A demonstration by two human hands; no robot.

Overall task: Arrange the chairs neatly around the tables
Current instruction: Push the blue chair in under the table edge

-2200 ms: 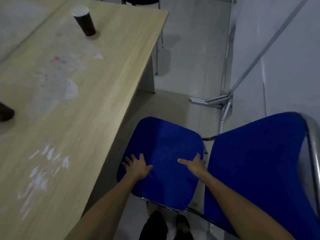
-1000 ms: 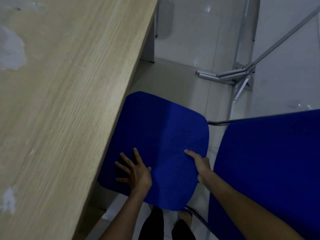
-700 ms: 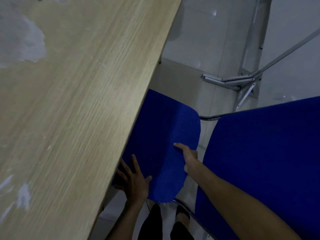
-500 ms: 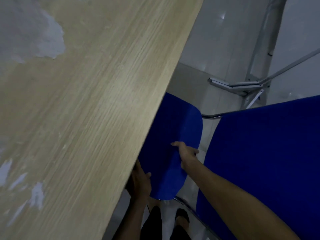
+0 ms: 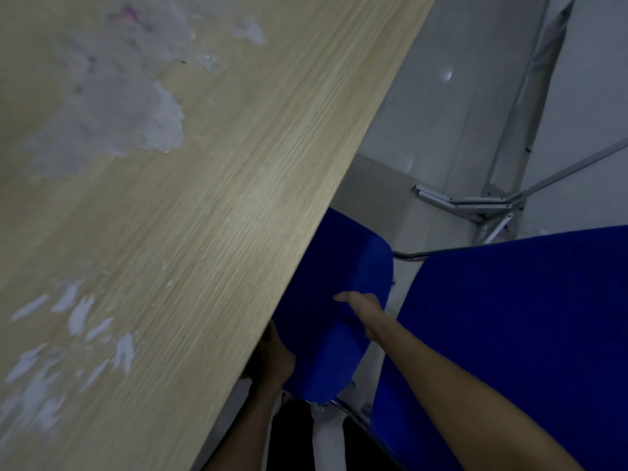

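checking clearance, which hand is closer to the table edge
Left. The left hand sits right at the table edge, partly tucked under it, on the blue seat. The right hand grips the seat's far side, away from the table.

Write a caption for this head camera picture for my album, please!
Two hands, left and right, grip a blue chair seat partly tucked under a wooden table.
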